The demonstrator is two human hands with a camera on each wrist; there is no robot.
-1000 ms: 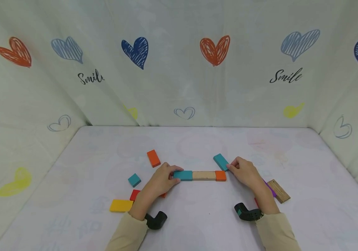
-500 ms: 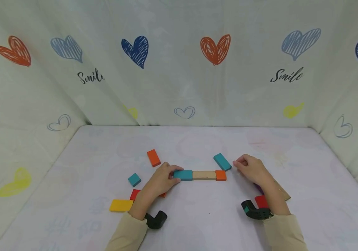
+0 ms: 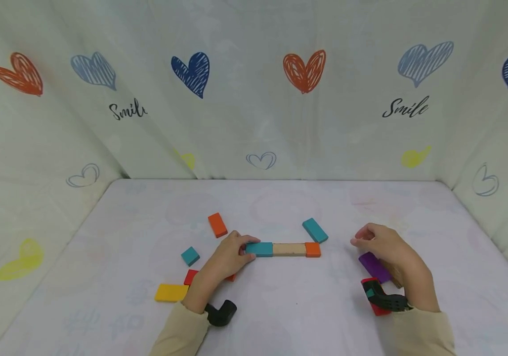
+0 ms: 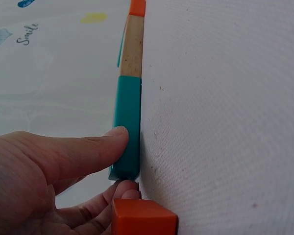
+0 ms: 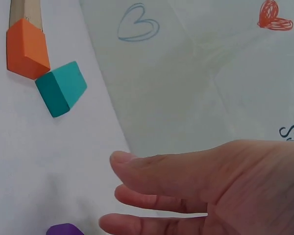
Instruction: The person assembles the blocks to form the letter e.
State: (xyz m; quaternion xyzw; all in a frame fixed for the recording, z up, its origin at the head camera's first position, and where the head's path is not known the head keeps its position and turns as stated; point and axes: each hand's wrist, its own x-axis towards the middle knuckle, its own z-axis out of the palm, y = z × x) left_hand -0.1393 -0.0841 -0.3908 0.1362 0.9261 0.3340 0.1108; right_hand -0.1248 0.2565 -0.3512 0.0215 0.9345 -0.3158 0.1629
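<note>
My left hand (image 3: 229, 254) holds the left end of a teal block (image 3: 261, 249), thumb on its near side and fingers around the end. Against that block's right end lies a plain wooden block (image 3: 289, 249), then a short orange block (image 3: 313, 249), all in one straight row. Just behind the orange one, a second teal block (image 3: 315, 230) lies slanted. Over to the right hovers my right hand (image 3: 383, 243), loosely bent with nothing in its fingers. Below it are a purple block (image 3: 374, 267), a brown wood-grain block (image 3: 394, 272) and a red block (image 3: 380, 310), partly hidden by hand and wrist camera.
Left of the row lie an orange block (image 3: 217, 225), a small teal block (image 3: 190, 256), a red block (image 3: 190, 277) and a yellow block (image 3: 171, 292). Another orange block (image 4: 144, 215) sits beside the left hand. A hanging cloth (image 3: 254, 123) rises behind the table.
My right hand has let go of the slanted teal block and moved right, over the purple block. The left hand has stayed on the row's teal block.
</note>
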